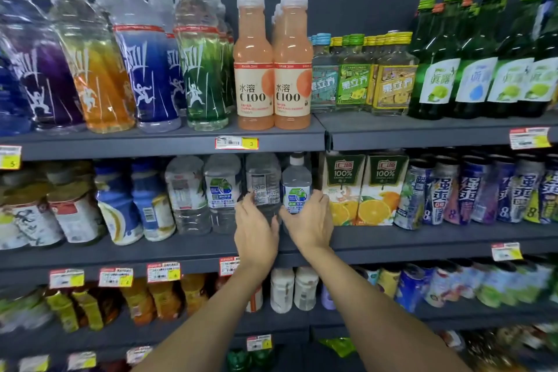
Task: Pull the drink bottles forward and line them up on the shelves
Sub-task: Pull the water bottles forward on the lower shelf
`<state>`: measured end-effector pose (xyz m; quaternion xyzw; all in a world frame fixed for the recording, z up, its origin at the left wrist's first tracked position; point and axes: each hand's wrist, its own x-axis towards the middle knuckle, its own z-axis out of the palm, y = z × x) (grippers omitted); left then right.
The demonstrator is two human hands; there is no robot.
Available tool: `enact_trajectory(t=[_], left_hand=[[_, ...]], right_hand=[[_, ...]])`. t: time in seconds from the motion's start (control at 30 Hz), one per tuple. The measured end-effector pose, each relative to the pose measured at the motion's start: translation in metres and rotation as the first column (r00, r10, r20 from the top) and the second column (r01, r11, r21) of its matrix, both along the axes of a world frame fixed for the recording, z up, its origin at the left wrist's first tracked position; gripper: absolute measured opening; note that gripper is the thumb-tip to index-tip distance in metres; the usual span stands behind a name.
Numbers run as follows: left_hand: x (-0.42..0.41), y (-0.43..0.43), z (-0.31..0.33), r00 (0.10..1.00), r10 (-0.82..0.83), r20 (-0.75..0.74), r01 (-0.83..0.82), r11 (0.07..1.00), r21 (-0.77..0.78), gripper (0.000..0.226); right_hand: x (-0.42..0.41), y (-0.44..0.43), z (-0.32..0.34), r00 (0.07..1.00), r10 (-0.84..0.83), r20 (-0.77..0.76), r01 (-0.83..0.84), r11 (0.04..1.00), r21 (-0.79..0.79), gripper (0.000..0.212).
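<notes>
Mid shelf (392, 240): L hand (256, 228) wraps a clear water bottle (263, 181); R hand (309, 222) clasps a white-capped bottle (296, 183) at its 3 o'clock, orange juice cartons (362, 190) just beside.

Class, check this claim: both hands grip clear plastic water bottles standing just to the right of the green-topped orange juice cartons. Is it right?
No. The head view shows the left hand and right hand gripping clear plastic water bottles standing just to the left of the green-topped orange juice cartons, not the right.
</notes>
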<state>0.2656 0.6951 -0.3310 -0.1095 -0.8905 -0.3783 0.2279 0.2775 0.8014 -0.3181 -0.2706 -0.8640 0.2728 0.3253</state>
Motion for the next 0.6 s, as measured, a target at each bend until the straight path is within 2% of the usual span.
enact_trajectory(t=[0.17,0.3,0.5,0.6], left_hand=[[0.010,0.033,-0.009,0.971,0.181,0.156,-0.193,0.979,0.066,0.093],[0.006,0.055,-0.006,0.932,0.311,0.189,-0.334,0.936,0.108,0.102],[-0.012,0.074,0.003,0.857,0.432,0.282,-0.483,0.864,0.142,0.102],[-0.019,0.074,0.000,0.833,0.470,0.292,-0.519,0.847,0.118,0.095]], right_hand=[[0.025,0.023,-0.004,0.998,0.048,-0.041,-0.046,0.997,0.062,0.065],[0.041,0.048,-0.011,0.994,0.100,-0.051,-0.096,0.992,0.081,0.062],[0.047,0.055,-0.013,0.986,0.153,-0.070,-0.148,0.987,0.069,0.063],[0.047,0.057,-0.017,0.984,0.169,-0.049,-0.168,0.985,0.034,0.074]])
